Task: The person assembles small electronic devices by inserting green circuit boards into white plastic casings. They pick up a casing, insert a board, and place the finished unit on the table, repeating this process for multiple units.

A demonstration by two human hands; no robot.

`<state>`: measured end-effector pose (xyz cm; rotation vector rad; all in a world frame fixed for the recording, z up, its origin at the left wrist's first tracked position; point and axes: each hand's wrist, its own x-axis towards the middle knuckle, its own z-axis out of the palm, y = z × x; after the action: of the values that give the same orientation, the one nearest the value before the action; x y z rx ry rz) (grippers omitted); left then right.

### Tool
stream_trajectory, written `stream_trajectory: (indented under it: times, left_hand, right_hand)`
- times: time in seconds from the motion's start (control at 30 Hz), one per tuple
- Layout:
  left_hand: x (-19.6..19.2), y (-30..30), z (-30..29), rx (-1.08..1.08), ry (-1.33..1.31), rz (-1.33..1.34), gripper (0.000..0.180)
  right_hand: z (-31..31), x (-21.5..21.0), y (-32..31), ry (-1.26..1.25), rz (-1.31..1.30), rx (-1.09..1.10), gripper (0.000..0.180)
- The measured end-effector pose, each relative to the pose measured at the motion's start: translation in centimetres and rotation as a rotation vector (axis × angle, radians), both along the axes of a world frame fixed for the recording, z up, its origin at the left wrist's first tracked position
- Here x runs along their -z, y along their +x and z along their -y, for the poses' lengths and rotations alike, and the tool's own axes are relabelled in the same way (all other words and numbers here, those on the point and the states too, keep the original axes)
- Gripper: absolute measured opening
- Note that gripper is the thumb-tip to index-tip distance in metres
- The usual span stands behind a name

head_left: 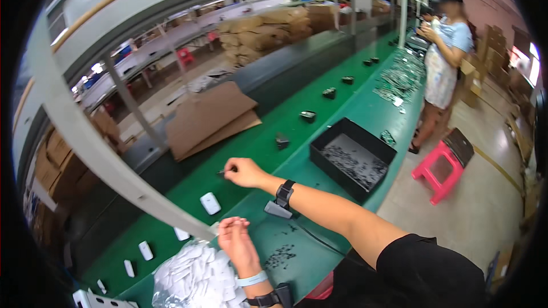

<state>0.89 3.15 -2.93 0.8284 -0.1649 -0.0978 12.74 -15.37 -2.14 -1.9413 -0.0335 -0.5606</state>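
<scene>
My right hand reaches over the green conveyor belt, its thumb and fingers pinched on a small dark part that is mostly hidden. Nearer me, my left hand is raised at the belt's edge with fingers loosely bent, and nothing shows in it. Beside that hand lies a clear plastic bag full of flat white pieces. A white rounded housing rests on the belt between the two hands. Small black parts are scattered on the green bench right of my left hand.
A black bin holding many small dark parts stands to the right. Dark units line the belt farther off. A slanted white post crosses at left, near brown cardboard. A person stands beyond a pink stool.
</scene>
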Motion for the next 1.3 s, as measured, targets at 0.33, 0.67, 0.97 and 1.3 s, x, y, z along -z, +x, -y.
stream_trajectory:
  times: [0.33, 0.67, 0.97, 1.3]
  left_hand:
    - [-0.4, 0.3, -1.3, -0.099, 0.150, 0.022, 0.011]
    - [-0.6, -1.3, 0.1, 0.244, 0.041, -0.021, 0.039]
    - [0.0, -0.5, 0.5, 0.061, 0.033, 0.013, 0.026]
    - [0.0, -1.5, 0.6, 0.214, 0.191, -0.037, 0.034]
  right_hand:
    - [2.5, -1.2, -13.4, 0.335, -0.113, -0.713, 0.021]
    - [3.0, -0.8, -15.0, 0.254, -0.072, -0.757, 0.024]
    - [4.6, -2.0, -15.4, 0.148, 0.009, -0.442, 0.017]
    - [1.6, -0.9, -15.4, 0.390, 0.009, -0.610, 0.012]
